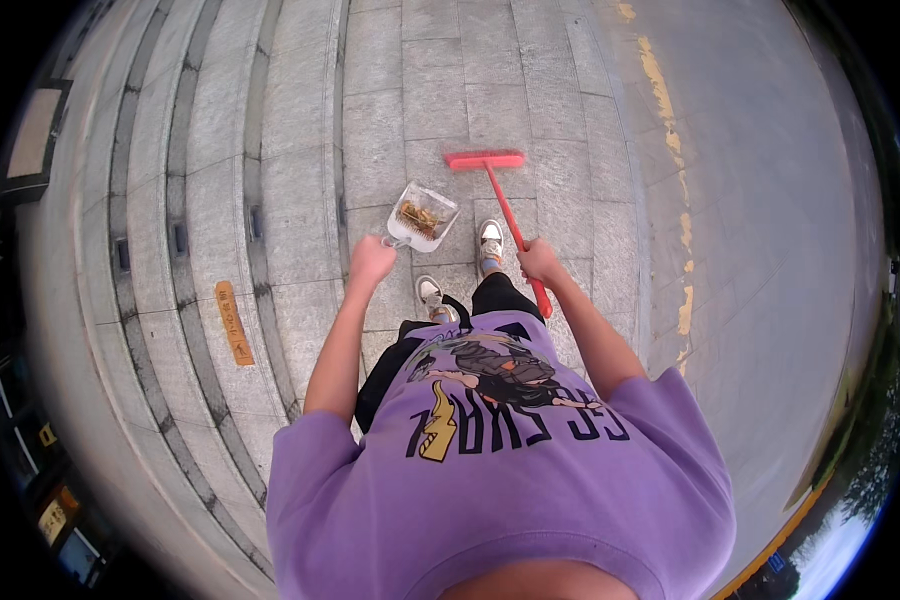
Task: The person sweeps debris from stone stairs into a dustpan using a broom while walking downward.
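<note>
My left hand (373, 260) is closed around the handle of a pale, partly see-through dustpan (425, 238), held in front of my left foot. Brown and yellowish litter, perhaps dry leaves, lies in the pan (418, 217). In my right hand (539, 262) is the red stick of a broom (504, 202); its end sticks out below my fist. The broom's wide pink-red head (485, 160) is ahead of my feet, to the right of and beyond the dustpan, apart from it. Whether its bristles touch the paving cannot be told.
Stone steps (292, 187) run along the left, one bearing an orange strip with writing (235, 322). Grey stone paving (435, 112) lies under my feet. A worn yellow line (685, 232) and a smooth grey roadway (765, 187) are on the right.
</note>
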{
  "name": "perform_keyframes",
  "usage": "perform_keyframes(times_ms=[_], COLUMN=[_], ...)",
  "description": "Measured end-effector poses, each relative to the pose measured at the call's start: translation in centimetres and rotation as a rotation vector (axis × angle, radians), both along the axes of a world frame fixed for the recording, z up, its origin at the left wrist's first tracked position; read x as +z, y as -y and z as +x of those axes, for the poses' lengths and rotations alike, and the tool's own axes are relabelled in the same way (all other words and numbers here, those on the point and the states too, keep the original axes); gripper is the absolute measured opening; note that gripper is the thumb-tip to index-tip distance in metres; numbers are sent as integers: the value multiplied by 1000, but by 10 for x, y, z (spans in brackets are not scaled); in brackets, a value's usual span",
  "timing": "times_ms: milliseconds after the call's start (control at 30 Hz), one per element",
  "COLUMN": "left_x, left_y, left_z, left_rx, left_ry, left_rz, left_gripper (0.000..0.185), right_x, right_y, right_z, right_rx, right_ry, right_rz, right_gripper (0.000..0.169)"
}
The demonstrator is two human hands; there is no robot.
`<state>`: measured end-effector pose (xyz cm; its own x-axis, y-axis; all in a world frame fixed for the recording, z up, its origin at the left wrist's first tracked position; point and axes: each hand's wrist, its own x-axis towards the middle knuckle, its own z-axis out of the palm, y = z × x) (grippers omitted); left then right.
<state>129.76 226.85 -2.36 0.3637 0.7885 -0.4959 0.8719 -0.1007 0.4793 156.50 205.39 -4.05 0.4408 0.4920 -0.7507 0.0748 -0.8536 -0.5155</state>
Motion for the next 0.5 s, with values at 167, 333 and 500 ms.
perform_keyframes(times_ms=[167,333,500], left_x=[-5,25,28], left_y=[-4,-6,-23], left_z=[8,33,63], left_rx=[-1,34,19], left_ry=[-7,12,52], left_rz=[17,-27,-12], left_gripper=[25,28,28], right_x=[25,74,72], right_y=[13,37,15], right_z=[4,48,98], right_rx=[62,-283,-307], right_ry=[-190,-348,-235], right_rz=[-97,27,81], right_gripper=[17,28,26])
